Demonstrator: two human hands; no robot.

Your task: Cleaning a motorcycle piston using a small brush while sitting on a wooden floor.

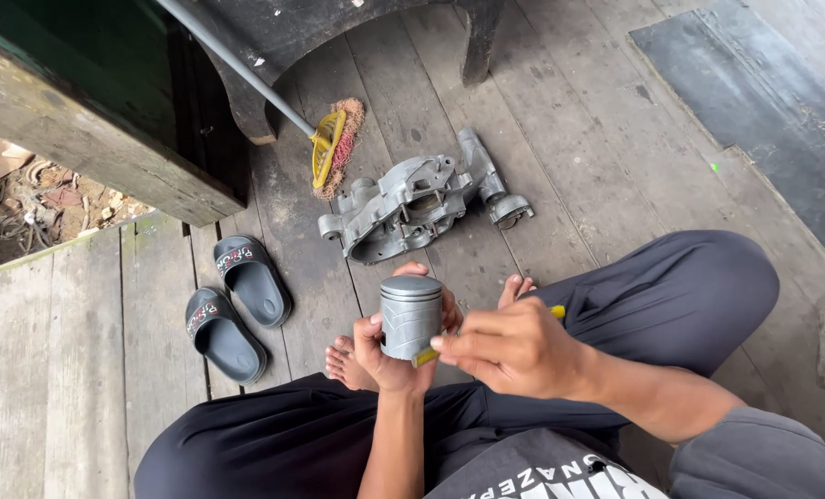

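A person is sitting cross-legged on a weathered plank floor [89,370], dark trousers covering both knees, and the left hand [396,356] is wrapping around a grey metal piston [411,316] from behind and below, fingers curling narrowly against its skirt so that the piston is standing upright with its flat crown facing up, held above the lap, over the floor's middle boards. The right hand [509,349] is closing firmly on a slim yellow tool [424,356], most of which is hiding inside the fist; one yellow end is showing past the knuckles on the far side, and the other end is touching the lower part of the piston's side, just beside the left thumb. What kind of tool it is cannot be told, since so little of it is showing. Bare toes are peeking out beneath the piston and behind the right hand. Farther along the boards, toward the floor's far edge, a grey cast metal engine casing [417,199] is lying flat, well apart from the hands. Just beyond it a broom [331,148] with a yellow head and reddish bristles is resting on the floor, its long grey handle slanting away toward the far left corner under a dark wooden piece. On the left side of the floor a pair of dark slide sandals [237,305] is lying side by side, angled, near the person's left knee. A dark mat [754,102] is covering the floor's far right corner.
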